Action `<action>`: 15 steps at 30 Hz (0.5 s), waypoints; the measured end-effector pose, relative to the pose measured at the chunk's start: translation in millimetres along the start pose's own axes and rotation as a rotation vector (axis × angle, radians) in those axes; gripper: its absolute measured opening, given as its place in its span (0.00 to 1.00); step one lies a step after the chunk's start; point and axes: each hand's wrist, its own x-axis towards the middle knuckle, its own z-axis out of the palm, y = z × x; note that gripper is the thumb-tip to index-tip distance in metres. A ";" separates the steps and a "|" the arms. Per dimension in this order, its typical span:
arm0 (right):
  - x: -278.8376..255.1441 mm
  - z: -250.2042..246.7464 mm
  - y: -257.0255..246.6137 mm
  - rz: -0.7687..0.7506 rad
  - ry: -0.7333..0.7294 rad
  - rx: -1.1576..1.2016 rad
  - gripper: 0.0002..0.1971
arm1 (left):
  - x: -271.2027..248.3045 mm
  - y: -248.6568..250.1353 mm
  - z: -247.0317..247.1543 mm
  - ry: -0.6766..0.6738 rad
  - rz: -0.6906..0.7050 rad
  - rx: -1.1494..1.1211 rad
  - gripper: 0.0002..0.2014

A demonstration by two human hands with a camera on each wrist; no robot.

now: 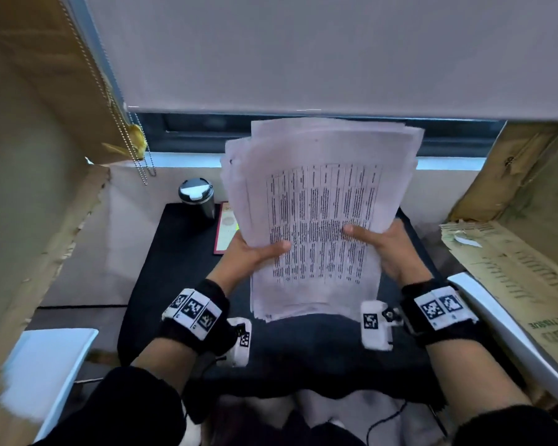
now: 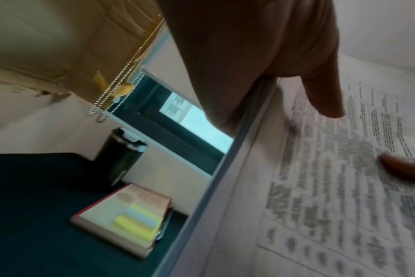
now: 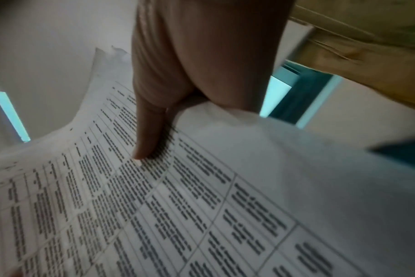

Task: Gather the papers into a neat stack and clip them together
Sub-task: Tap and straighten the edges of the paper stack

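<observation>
A thick stack of printed papers [image 1: 319, 220] stands upright over the black table [image 1: 181, 284], its upper edges fanned and uneven. My left hand [image 1: 255, 252] grips the stack's left side, thumb across the front sheet. My right hand [image 1: 384, 243] grips the right side the same way. In the left wrist view the left thumb [image 2: 320, 90] presses the printed table on the papers [image 2: 320, 187], and the right thumb tip shows at the edge. The right wrist view has the right thumb [image 3: 152, 131] lying on the top sheet [image 3: 178, 206]. No clip is in view.
A dark travel mug [image 1: 197, 196] stands at the table's back left. Beside it lies a red-edged notebook [image 2: 130, 211] with yellow and blue sticky notes [image 2: 140, 223]. Cardboard [image 1: 512, 268] flanks the table on both sides. A window blind [image 1: 303, 59] with a bead chain hangs behind.
</observation>
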 end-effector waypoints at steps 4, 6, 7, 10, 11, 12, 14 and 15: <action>4.7 -11.1 -7.5 -0.111 0.016 -0.002 0.25 | 7.6 17.3 9.9 0.000 0.058 0.018 0.33; 4.4 -16.4 2.3 -0.109 0.016 0.022 0.26 | 8.3 20.1 14.2 -0.026 0.071 0.043 0.29; 4.4 -19.1 9.0 -0.094 0.015 0.029 0.26 | 9.9 18.9 14.2 -0.024 0.070 0.046 0.30; 3.6 -23.9 26.5 -0.021 -0.006 0.015 0.21 | 15.5 13.6 13.7 0.042 0.096 0.020 0.36; 3.5 -24.2 30.2 0.001 -0.018 0.009 0.20 | 17.7 11.9 13.8 0.073 0.100 0.012 0.37; 4.2 -23.9 32.6 0.016 -0.025 0.007 0.21 | 19.6 10.5 13.4 0.101 0.103 0.002 0.38; 7.0 -22.8 34.4 0.022 -0.034 0.021 0.21 | 22.9 10.6 12.2 0.146 0.109 -0.027 0.39; 8.8 -22.7 34.8 0.022 -0.040 0.034 0.22 | 24.5 11.1 10.7 0.158 0.115 -0.038 0.39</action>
